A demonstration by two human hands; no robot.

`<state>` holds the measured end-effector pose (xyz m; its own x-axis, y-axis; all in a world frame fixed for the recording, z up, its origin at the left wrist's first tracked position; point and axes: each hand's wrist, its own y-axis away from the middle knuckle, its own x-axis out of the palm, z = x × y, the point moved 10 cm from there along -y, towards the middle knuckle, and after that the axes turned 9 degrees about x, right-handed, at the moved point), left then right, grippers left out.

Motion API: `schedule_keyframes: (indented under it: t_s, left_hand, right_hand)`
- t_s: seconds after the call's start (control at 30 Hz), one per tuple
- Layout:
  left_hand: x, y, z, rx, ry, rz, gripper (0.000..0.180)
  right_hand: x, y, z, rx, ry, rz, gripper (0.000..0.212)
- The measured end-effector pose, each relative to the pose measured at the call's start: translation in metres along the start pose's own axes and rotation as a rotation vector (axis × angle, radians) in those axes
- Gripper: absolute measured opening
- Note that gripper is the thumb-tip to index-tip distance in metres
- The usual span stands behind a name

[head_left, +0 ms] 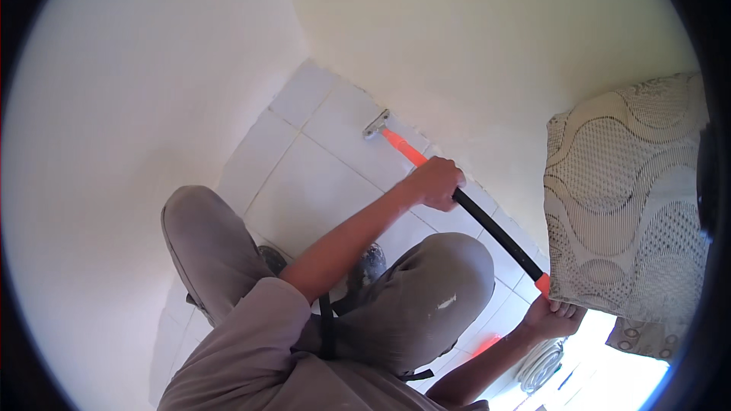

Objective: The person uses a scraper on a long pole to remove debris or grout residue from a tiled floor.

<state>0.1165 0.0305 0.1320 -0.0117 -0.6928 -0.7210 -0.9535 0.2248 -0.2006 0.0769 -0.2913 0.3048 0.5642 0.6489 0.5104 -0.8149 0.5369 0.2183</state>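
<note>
A long-handled scraper point(499, 234) slants across the white floor tiles, its shaft black with orange sections. Its metal head point(376, 123) rests on or just above the tiles near the foot of the right wall. Around the shaft, where the front orange section meets the black, my left hand point(438, 183) is closed. My right hand point(552, 318) grips the rear end, just behind an orange collar, beside a hanging patterned cloth; part of the grip is hidden by the fingers.
Two pale walls point(152, 68) meet in a corner ahead. The patterned cloth point(624, 198) hangs at the right. Behind my right forearm lie a coiled pale cable or hose point(541, 365) and a red thing point(487, 344) I cannot make out. My bent knees point(449, 281) flank my left arm.
</note>
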Motion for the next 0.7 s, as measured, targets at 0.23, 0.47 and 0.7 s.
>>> schedule_keyframes:
  t_s: [0.23, 0.47, 0.7]
  left_hand:
    - [-0.005, 0.007, 0.030, -0.019, -0.074, -0.059, 0.012]
    - [-0.006, 0.023, 0.063, -0.118, -0.057, -0.018, 0.016]
    - [0.004, 0.012, 0.046, -0.064, -0.048, -0.003, 0.015]
  right_hand:
    - [-0.019, -0.037, 0.022, -0.302, 0.416, 0.076, 0.029]
    - [0.026, 0.021, 0.008, -0.560, 0.989, -0.095, 0.036]
    - [-0.020, 0.010, 0.002, -0.144, 0.086, -0.156, 0.015]
